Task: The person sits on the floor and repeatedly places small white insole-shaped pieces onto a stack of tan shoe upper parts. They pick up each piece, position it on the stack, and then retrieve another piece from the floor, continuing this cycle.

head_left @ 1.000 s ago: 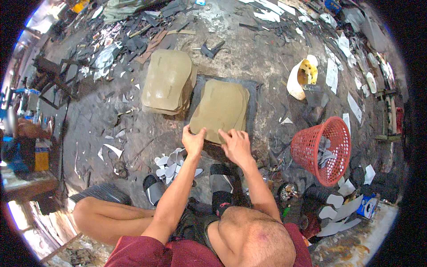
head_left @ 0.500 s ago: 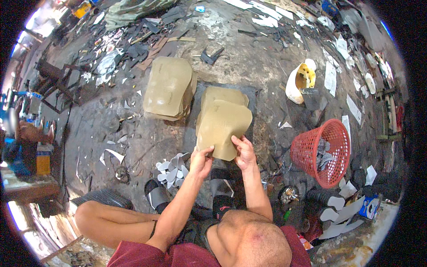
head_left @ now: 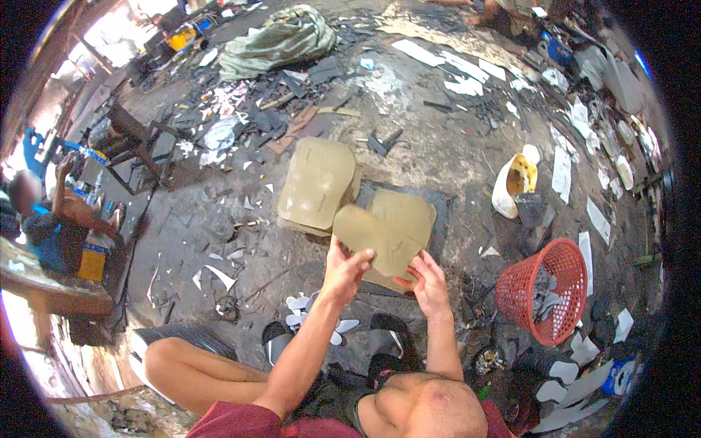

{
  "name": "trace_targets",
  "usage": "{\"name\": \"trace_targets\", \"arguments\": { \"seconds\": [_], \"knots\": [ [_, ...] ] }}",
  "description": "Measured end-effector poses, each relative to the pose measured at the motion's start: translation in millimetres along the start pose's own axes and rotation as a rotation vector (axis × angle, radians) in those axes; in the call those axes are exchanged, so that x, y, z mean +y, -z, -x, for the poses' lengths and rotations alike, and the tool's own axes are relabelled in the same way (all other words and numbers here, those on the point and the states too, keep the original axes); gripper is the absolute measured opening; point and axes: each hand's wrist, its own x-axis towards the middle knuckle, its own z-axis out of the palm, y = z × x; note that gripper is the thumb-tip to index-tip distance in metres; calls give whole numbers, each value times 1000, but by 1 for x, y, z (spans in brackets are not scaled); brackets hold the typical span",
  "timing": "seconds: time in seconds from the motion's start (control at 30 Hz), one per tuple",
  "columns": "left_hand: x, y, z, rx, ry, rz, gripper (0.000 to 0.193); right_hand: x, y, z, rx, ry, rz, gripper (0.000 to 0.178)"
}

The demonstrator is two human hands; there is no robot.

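A thin olive-tan sheet (head_left: 376,241) with rounded, curved edges is tilted up in front of me. My left hand (head_left: 347,270) pinches its near left edge, thumb on top. Beside the near right edge, my right hand (head_left: 429,283) has its thumb and fingers apart, fingertips close to the sheet's corner. Beneath the sheet lies a stack of similar sheets (head_left: 409,210) on a dark flat board (head_left: 442,223). A second, taller-looking stack of these sheets (head_left: 315,179) stands to the left, with small dark marks on its top sheet.
Small pale sole-shaped cutouts (head_left: 343,328) lie by my feet. At right are a tipped red basket (head_left: 522,292) holding grey scraps and a cut-open white-yellow container (head_left: 507,191). Scraps litter the floor. Another person (head_left: 55,230) sits at far left; a grey-green cloth heap (head_left: 281,40) lies far off.
My left hand has lifted and swung the sheet leftward off the stack. My right hand's fingers have spread from the sheet's edge. The view has tilted, showing more of the far floor.
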Motion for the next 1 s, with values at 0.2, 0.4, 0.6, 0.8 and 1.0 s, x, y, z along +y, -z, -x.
{"name": "trace_targets", "arguments": {
  "seconds": [0.2,0.4,0.6,0.8,1.0],
  "knots": [
    [80,17,-43,-71,-395,232,62,-2,-2,5,17,49,179,51],
    [57,77,-101,236,-367,242,61,45,20,-2,86,88,405,41],
    [30,134,-133,398,-166,378,73,62,28,-3,53,788,1366,27],
    [-31,88,-66,651,-548,-265,65,59,43,-15,-92,796,1421,18],
    [-136,31,-11,-265,-670,-1343,56,27,36,-87,251,448,1409,19]
  ]
}}
